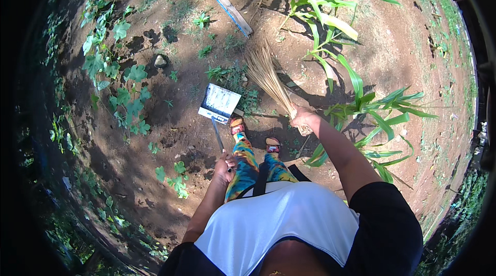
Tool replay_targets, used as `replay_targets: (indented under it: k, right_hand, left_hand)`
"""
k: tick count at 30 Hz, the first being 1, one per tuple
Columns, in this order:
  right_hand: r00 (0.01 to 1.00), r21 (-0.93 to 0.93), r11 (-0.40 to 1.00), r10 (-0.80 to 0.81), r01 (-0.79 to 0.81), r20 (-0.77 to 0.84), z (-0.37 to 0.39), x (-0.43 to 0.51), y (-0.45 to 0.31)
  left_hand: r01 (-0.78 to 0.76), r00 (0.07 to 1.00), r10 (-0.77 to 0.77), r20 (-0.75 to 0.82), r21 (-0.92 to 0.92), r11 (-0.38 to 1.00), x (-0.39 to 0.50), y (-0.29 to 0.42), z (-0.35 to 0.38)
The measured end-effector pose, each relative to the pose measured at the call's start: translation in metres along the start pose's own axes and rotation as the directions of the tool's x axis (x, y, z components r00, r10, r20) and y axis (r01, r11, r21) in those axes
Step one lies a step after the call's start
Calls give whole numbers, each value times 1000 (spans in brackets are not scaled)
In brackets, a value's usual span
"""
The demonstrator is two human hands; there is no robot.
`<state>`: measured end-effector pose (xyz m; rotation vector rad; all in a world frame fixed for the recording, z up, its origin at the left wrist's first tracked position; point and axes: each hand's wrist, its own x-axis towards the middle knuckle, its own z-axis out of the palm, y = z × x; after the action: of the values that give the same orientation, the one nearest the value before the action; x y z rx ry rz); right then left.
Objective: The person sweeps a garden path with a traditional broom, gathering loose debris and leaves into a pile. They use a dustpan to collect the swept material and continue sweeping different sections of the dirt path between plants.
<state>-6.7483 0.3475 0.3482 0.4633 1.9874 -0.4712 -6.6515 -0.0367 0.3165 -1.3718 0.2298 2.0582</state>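
Note:
My left hand (226,166) grips the long handle of a dustpan (220,99). The pan part is a pale, dark-stained sheet that bears some writing, held just ahead of my feet. Whether it touches the soil I cannot tell. In my right hand (305,118) is a stick broom (270,74), a bundle of thin tan bristles held near its bound end. Its bristles fan out away from me, over the ground between low weeds (248,96) and the corn plants.
Leafy corn plants (310,1) rise ahead, with another corn plant (372,117) at my right. A wooden plank (231,9) with a blue edge lies on the dirt. Broad-leaved vines (133,99) spread at left near a stone (160,61). My sandalled feet (237,125) stand on bare soil.

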Motion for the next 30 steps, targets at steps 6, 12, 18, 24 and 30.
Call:
replay_targets:
  k: [6,12,18,24,30]
  right_hand:
    - [953,10,962,-270,274,-137,15,-132,106]
    - [986,212,966,-129,149,-104,8,-88,116]
    - [952,214,947,-274,241,139,91,-63,134]
    - [968,508,830,-249,230,-32,71,-171,228]
    - [988,787,603,-138,134,-63,133,-107,192]
  left_hand:
    - [54,988,-15,152,-258,965,-4,-29,-23]
    - [8,976,96,194,-474,880,-24,-64,-44]
    - [-5,988,67,139,-407,913,-31,-83,-61]
    - [149,986,-114,121,-348,925,-23,-59,-91]
    - [248,969,-242,51,-201,948,9,-36,-110]
